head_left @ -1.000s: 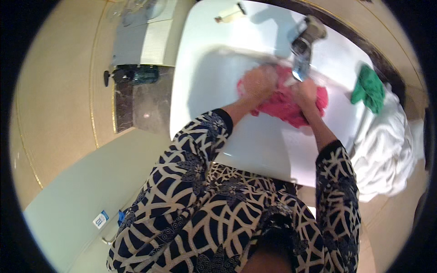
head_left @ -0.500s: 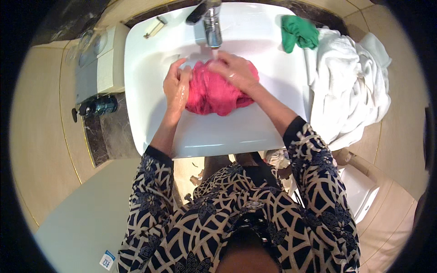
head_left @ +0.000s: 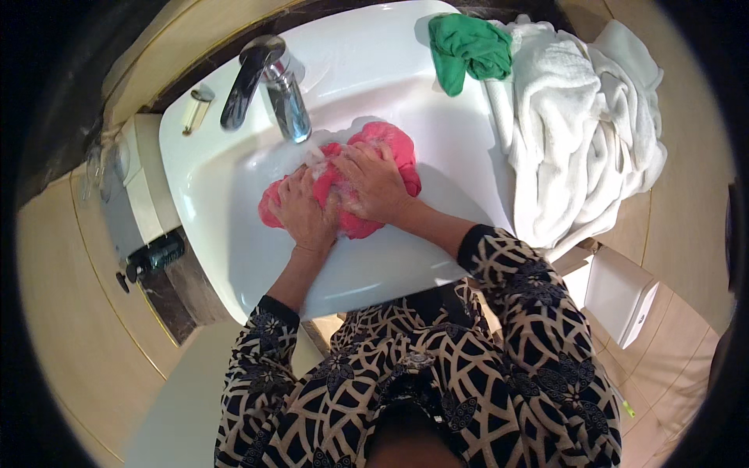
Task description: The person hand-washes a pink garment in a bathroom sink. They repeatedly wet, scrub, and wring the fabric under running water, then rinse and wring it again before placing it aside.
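Observation:
A wet pinkish-red cloth [head_left: 399,152] lies bunched in the white washbasin [head_left: 452,203]. My left hand [head_left: 306,212] presses on its left part, fingers curled over the fabric. Over the middle and right part, my right hand [head_left: 373,183] grips the cloth with its fingers bent into the folds. Both hands are close together, and some whitish suds or water show around the fingers. Just beyond them stands a chrome faucet [head_left: 289,109], with water falling from its spout onto the cloth. The undersides of both hands are hidden.
A green cloth [head_left: 468,54] rests on the basin's far right corner, beside a heap of white towels [head_left: 577,140]. On the far left rim sits a small bar-like item [head_left: 197,111]. A dark pump bottle [head_left: 160,256] and a pale box [head_left: 148,179] are left of the basin.
My left hand has come from beside the cloth down onto it. Both hands now press the cloth, which is more compact and nearer the basin's front. The whole view has turned.

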Available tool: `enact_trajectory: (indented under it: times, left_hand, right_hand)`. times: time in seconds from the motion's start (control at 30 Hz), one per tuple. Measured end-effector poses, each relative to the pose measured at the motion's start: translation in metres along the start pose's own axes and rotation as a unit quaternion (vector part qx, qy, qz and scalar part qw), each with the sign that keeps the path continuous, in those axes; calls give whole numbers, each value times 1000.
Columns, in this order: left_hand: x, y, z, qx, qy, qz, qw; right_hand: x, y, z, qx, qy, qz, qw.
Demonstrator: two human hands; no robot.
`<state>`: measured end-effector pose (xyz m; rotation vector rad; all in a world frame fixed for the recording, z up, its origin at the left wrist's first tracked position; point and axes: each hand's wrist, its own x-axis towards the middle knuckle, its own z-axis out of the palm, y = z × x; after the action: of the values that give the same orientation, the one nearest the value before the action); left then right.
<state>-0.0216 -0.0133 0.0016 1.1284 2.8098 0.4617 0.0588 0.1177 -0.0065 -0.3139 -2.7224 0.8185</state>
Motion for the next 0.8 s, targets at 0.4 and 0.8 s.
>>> enact_trajectory:
  times: [0.4, 0.8]
  left_hand:
    - [60, -18, 21, 15, -5, -34, 999]
    - [48, -24, 35, 19, 131, 17, 991]
  right_hand:
    - [54, 37, 19, 44, -19, 33, 998]
    - [76, 96, -152, -291, 68, 150, 943]
